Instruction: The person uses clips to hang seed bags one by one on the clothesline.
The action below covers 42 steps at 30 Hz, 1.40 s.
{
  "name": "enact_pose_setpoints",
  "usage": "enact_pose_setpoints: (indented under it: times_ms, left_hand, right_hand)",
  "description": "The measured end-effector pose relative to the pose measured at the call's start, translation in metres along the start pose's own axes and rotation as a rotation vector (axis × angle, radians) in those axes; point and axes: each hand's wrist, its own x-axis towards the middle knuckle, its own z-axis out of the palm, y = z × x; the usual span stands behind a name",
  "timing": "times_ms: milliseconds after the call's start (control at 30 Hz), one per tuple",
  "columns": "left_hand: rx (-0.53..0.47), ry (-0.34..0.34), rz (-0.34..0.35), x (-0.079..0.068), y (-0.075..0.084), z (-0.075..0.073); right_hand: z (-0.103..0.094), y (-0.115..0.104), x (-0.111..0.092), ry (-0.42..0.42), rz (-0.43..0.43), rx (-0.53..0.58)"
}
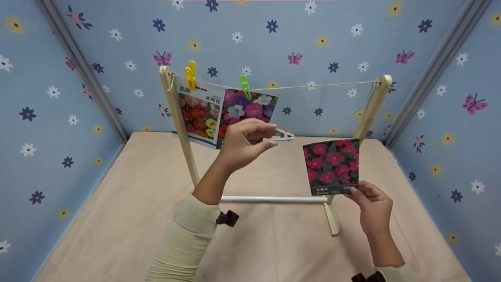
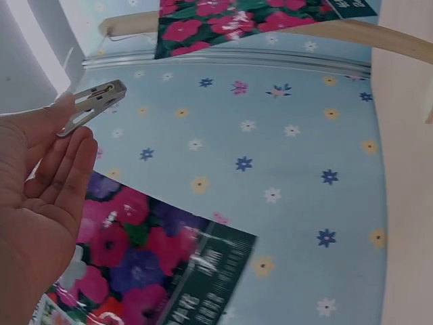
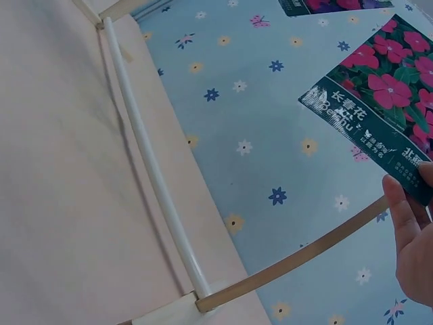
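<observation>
My left hand (image 1: 246, 143) pinches a white clothespin (image 1: 283, 135) between thumb and fingers, in front of the hanging packets. In the left wrist view the clothespin (image 2: 98, 101) points away from the fingertips. My right hand (image 1: 373, 207) grips the lower right corner of a seed packet with pink-red flowers (image 1: 332, 166), held upright below the string (image 1: 313, 85). Its dark green lower band with white lettering shows in the right wrist view. On the string hang a packet of red and yellow flowers (image 1: 197, 117) under a yellow clothespin (image 1: 190, 76) and a purple-pink flower packet (image 1: 254, 103) under a green clothespin (image 1: 245, 87).
A left wooden post (image 1: 178, 121) and a right wooden post (image 1: 372, 107) carry the string. A white rod (image 1: 274, 199) joins them low down, above a wooden foot (image 1: 332, 219). Flowered blue panels (image 1: 297, 35) surround the peach cloth (image 1: 129, 219).
</observation>
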Motion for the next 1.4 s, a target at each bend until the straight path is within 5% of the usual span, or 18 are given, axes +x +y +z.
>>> enact_pose_setpoints:
  times_ms: [367,700,1067,1400]
  left_hand:
    - [0.066,0.064,0.085,0.041,0.019,-0.004]
    - [0.177,0.140,0.152,0.075,0.029,-0.004]
    - [0.205,0.140,0.096,0.089,0.027,0.000]
    - [0.238,0.043,0.015,0.095,0.032,0.006]
  right_hand:
    - [0.028,-0.009,0.013,-0.038,-0.109,-0.002]
    - [0.048,-0.011,0.019,-0.005,-0.124,0.045]
    - [0.067,-0.014,0.028,0.021,-0.167,0.034]
    - [0.079,-0.019,0.036,0.008,-0.198,0.039]
